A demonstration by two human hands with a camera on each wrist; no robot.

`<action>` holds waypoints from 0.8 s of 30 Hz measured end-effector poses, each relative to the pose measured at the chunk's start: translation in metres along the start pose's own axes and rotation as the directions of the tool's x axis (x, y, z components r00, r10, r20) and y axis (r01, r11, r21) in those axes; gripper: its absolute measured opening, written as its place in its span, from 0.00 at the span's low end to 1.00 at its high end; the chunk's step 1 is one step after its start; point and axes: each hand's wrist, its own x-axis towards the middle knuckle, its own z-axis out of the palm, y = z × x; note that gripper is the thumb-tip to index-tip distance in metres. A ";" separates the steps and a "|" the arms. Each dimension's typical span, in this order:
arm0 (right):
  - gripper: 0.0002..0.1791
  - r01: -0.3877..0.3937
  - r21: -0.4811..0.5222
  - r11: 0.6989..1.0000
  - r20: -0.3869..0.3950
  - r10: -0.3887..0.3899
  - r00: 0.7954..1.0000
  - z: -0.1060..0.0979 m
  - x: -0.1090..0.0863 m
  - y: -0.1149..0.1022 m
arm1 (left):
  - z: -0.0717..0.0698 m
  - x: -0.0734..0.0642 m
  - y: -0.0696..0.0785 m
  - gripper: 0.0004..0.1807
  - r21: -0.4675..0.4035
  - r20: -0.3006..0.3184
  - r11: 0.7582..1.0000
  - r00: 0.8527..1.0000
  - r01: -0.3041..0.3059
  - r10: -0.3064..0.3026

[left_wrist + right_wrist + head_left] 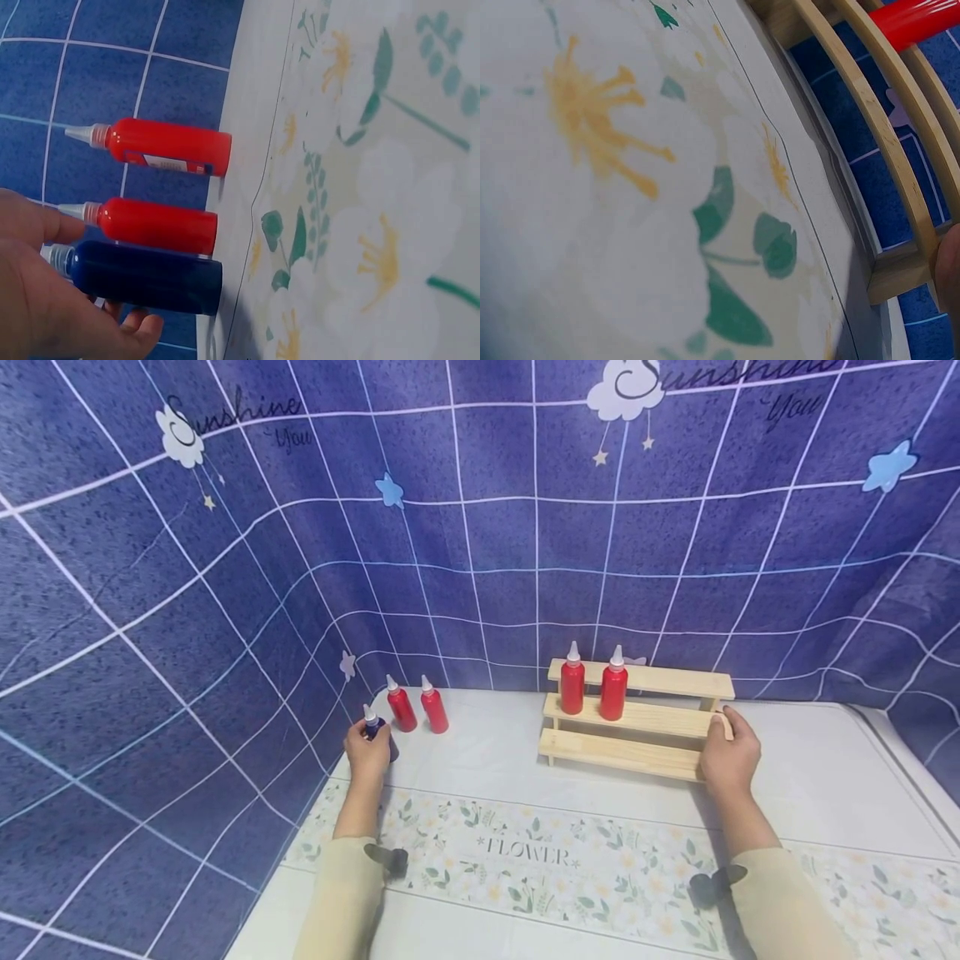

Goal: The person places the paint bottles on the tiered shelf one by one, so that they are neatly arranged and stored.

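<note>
My left hand is at a dark blue squeeze bottle with a clear pointed nozzle, its thumb and fingers around the bottle's upper part. The bottle stands upright at the table's left side. Just beside it are two red squeeze bottles with white pointed caps. On the right, my right hand grips the right end of a three-step wooden rack. Two more red bottles stand upright on the rack's middle step, toward its left. The right wrist view shows only a sliver of the fingers at the rack's end.
A white tablecloth with a floral band reading "FLOWER" covers the table. Dark blue gridded curtains hang close behind the rack and along the left edge, near the left bottles.
</note>
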 end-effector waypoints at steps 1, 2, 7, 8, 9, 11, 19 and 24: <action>0.30 0.001 0.004 1.000 -0.001 -0.001 1.000 0.000 0.000 0.000 | 0.000 0.000 0.000 0.37 0.002 -0.003 1.000 1.000 -0.001 0.001; 0.30 0.003 0.004 1.000 -0.002 -0.003 1.000 0.000 0.000 0.001 | 0.000 0.000 0.000 0.36 0.003 -0.007 1.000 1.000 -0.003 0.003; 0.30 0.007 0.009 1.000 -0.004 -0.007 1.000 0.000 0.001 0.001 | 0.000 0.001 0.000 0.36 0.000 -0.006 1.000 1.000 -0.010 0.010; 0.30 0.007 0.006 1.000 -0.003 -0.007 1.000 0.000 0.001 0.001 | 0.000 0.001 0.000 0.36 0.001 0.000 1.000 1.000 -0.007 0.007; 0.30 0.007 0.005 1.000 -0.004 -0.007 1.000 0.000 0.001 0.001 | -0.001 0.001 0.001 0.36 0.003 0.006 1.000 1.000 -0.005 0.005; 0.30 0.008 0.009 1.000 -0.007 -0.008 1.000 0.000 0.000 0.000 | -0.002 0.001 0.001 0.35 0.008 0.021 1.000 1.000 -0.004 0.004; 0.30 0.017 0.019 1.000 -0.019 -0.017 1.000 -0.001 0.000 0.001 | -0.005 -0.001 0.005 0.32 0.041 0.057 0.999 0.998 -0.007 0.005; 0.29 0.018 0.027 0.999 -0.027 -0.017 0.999 -0.001 0.001 0.002 | -0.006 -0.001 0.004 0.30 0.045 0.047 0.999 0.999 -0.024 0.022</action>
